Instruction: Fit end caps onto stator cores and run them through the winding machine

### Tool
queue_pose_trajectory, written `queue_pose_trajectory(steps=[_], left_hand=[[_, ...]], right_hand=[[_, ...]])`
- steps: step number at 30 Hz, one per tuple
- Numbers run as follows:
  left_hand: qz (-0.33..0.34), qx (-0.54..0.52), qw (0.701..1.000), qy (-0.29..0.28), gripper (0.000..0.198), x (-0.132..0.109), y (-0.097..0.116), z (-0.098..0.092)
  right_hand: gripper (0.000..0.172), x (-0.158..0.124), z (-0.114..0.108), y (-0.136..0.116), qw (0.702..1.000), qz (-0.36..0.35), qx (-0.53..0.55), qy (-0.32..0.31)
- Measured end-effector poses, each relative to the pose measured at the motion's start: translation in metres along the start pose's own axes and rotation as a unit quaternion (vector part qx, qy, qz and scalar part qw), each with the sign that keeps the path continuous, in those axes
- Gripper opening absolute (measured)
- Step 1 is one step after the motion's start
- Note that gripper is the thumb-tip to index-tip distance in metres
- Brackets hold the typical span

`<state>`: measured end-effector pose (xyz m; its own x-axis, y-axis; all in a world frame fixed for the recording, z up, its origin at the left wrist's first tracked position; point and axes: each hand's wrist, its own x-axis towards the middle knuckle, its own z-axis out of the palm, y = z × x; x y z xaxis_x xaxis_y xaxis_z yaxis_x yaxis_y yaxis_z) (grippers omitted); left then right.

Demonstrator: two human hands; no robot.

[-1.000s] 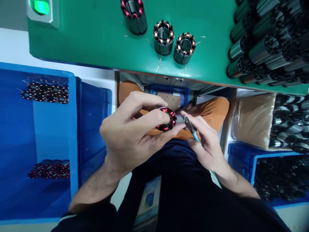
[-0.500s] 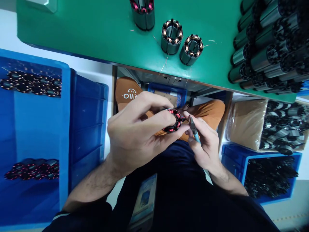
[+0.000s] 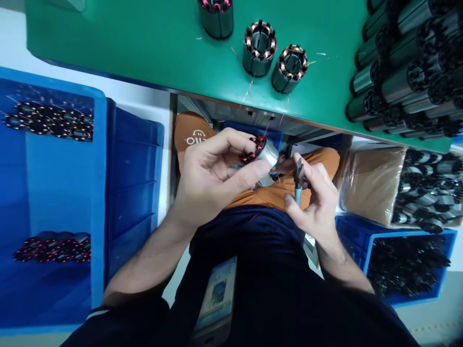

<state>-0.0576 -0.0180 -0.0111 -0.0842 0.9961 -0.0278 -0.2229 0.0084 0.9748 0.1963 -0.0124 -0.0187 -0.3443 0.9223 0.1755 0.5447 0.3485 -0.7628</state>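
Between the thumb and fingers of my left hand (image 3: 217,178) is a motor stator (image 3: 266,153) with red windings, tipped on its side so its bare metal wall faces right. A thin red wire end sticks up from its wound rim. My right hand (image 3: 314,193) is closed around small cutting pliers (image 3: 298,179) with light blue handles; their dark jaws point up, apart from the stator. Beyond, on the green table (image 3: 137,43), stand two copper-wound stators, one (image 3: 259,48) beside the other (image 3: 289,69), and a taller red-wound stator (image 3: 217,19).
At left, a blue crate (image 3: 58,183) holds rows of copper-wound and red-wound stators. Stacked metal cores (image 3: 398,82) fill the table's right side. Below them are a box of metal parts (image 3: 430,183) and a blue bin (image 3: 448,246) of black parts. A phone (image 3: 217,299) lies near my chest.
My left hand has turned the stator from facing me onto its side. My right hand and the pliers have drawn away to the right, leaving a gap.
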Motion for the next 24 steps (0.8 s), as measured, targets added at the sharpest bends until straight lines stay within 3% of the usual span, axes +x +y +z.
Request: queue_pose_trajectory(steps=[6, 15, 21, 24], left_hand=[[-0.051, -0.067, 0.996, -0.004, 0.047, 0.003, -0.002, 0.018], [-0.052, -0.089, 0.995, -0.013, 0.029, 0.003, -0.009, 0.026], [-0.044, -0.107, 0.993, -0.003, 0.017, 0.005, -0.010, 0.028], [-0.034, -0.112, 0.993, 0.007, 0.017, 0.006, -0.016, 0.030]], right_hand=[[0.064, 0.003, 0.007, -0.004, 0.993, -0.076, -0.063, 0.058], [0.062, 0.006, 0.008, -0.004, 0.997, -0.065, -0.024, 0.044], [0.077, 0.004, 0.007, 0.003, 0.997, -0.063, 0.020, 0.026], [0.067, 0.004, 0.005, 0.005, 0.998, -0.054, 0.007, 0.006]])
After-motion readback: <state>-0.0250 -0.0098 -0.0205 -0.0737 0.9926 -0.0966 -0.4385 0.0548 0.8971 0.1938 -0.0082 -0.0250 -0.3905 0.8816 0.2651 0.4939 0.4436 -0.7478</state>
